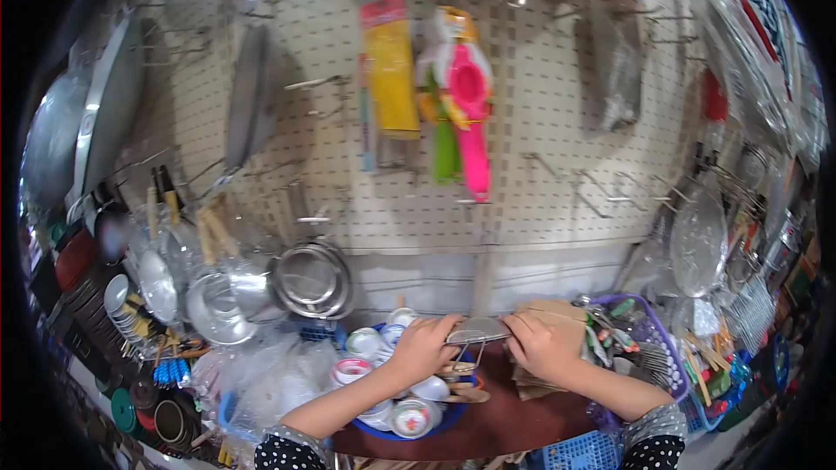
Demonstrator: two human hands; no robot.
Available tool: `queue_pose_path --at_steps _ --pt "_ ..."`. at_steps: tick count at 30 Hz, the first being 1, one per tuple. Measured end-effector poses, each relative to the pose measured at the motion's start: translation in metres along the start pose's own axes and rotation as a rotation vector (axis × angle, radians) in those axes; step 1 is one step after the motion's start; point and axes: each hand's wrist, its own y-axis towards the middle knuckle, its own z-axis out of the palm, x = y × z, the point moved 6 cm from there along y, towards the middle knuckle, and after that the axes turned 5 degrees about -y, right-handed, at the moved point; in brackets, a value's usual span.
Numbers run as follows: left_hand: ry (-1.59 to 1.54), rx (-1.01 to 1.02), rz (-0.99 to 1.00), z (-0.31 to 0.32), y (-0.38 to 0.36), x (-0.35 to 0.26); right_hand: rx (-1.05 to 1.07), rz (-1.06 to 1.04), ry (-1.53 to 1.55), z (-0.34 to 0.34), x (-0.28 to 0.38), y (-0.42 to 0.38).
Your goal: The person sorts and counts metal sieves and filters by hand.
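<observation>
Between my two hands is a small metal mesh strainer point(478, 329), held over the dark red tabletop point(496, 422). My left hand point(424, 350) grips its left rim with fingers closed. On the opposite rim, the fingers of my right hand point(547, 346) are closed too. Thin wire hangs below the mesh, perhaps its handle or legs. Just under my left forearm, a blue basin point(450, 422) holds white and patterned bowls point(412, 418) and wooden spoons point(470, 395). Brown cardboard point(533, 386) lies beneath my right hand.
A pegboard wall point(540, 87) with metal hooks rises ahead, carrying pink and green plastic tools point(470, 91) and a yellow packet point(390, 70). Round strainers point(312, 278) and pans hang at left. A purple basket point(666, 344) of utensils stands at right, a blue basket point(582, 454) in front.
</observation>
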Motion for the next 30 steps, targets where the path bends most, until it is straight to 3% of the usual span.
queue_pose_path --at_steps 6,14,21,24,30 --pt "0.154 -0.219 -0.171 -0.109 -0.074 0.062 0.036 -0.113 0.196 0.066 0.093 0.087" --pt "0.012 -0.65 -0.476 -0.197 -0.126 0.125 -0.004 0.041 0.528 0.15 0.166 0.174" --pt "0.147 -0.728 -0.28 -0.22 -0.114 0.142 -0.103 0.176 0.592 0.176 0.171 0.203" --pt "0.123 -0.681 -0.32 -0.224 -0.104 0.145 -0.188 0.227 0.611 0.18 0.168 0.204" --pt "0.123 -0.78 -0.256 -0.214 -0.101 0.171 -0.087 0.291 0.528 0.198 0.16 0.203"
